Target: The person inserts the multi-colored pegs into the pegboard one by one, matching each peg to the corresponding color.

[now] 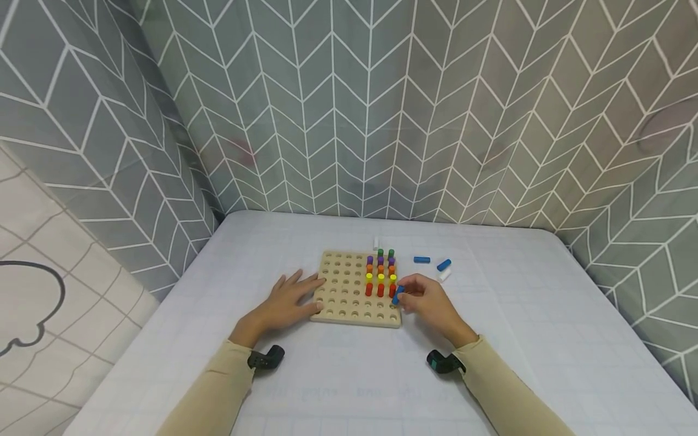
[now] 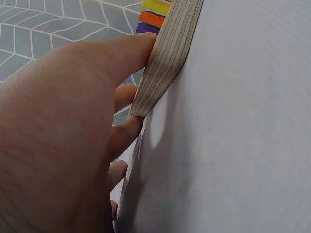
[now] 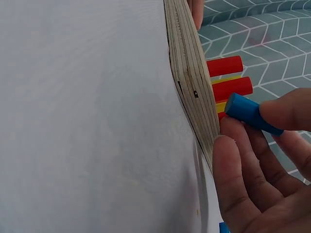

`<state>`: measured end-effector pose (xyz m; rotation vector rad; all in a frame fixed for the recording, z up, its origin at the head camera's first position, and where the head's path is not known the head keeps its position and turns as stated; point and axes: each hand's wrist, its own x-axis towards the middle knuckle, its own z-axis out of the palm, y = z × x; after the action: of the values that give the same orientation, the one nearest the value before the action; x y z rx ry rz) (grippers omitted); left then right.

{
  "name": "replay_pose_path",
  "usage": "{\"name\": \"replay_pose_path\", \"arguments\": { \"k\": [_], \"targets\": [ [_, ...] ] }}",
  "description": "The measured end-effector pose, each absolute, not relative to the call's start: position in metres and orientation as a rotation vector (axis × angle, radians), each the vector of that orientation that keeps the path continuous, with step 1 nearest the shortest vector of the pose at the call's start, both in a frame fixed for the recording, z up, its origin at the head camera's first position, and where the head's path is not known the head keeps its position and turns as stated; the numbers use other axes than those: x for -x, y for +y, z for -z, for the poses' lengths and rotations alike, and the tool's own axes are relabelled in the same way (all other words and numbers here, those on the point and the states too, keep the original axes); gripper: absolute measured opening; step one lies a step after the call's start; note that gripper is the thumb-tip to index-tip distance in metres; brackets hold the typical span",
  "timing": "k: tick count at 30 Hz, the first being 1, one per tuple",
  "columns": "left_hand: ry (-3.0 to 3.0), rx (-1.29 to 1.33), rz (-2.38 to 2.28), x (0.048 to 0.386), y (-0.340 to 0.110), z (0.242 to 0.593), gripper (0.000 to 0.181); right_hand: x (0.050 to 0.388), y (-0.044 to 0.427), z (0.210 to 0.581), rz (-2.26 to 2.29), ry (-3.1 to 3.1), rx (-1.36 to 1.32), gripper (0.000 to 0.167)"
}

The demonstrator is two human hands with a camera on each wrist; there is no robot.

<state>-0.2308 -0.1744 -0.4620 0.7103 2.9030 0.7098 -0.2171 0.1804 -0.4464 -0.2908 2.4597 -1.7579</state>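
A wooden pegboard (image 1: 340, 297) with rows of round holes lies on the table. Red (image 1: 380, 290), yellow (image 1: 381, 278), orange (image 1: 380, 269), purple (image 1: 369, 260) and green pegs (image 1: 391, 253) stand in its right-hand columns. My right hand (image 1: 433, 303) pinches a blue peg (image 3: 248, 112) between thumb and fingers, tilted, just above the board's right edge beside the red pegs. On the board's left edge rests my left hand (image 1: 283, 306), its fingers spread; in the left wrist view its thumb and fingertips touch the plywood side (image 2: 167, 58).
Two loose blue pegs (image 1: 422, 260) lie right of the board's far corner, near a white peg (image 1: 445, 275). Another white peg (image 1: 375, 243) is behind the board. White cloth covers the table (image 1: 349, 375); patterned curtains (image 1: 349, 121) hang behind it.
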Motion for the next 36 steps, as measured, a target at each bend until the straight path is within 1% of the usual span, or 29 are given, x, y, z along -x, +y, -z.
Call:
{"name": "replay_pose_path", "arguments": {
  "k": [6,16,36],
  "targets": [
    [2.902,-0.716,-0.722,0.2297,-0.1726,0.4609,0.066,0.2148,0.1786,0.4457,1.651,2.551,0.336,0.025],
    [2.902,-0.725,-0.707,0.2332,-0.1751,0.4638,0.067,0.2146,0.1777,0.4427,1.566,2.622,0.391,0.024],
    [2.895,-0.717,-0.699,0.2341,-0.174,0.4632,0.068,0.2129,0.1761,0.4419,1.487,2.7,0.377,0.022]
  ]
}}
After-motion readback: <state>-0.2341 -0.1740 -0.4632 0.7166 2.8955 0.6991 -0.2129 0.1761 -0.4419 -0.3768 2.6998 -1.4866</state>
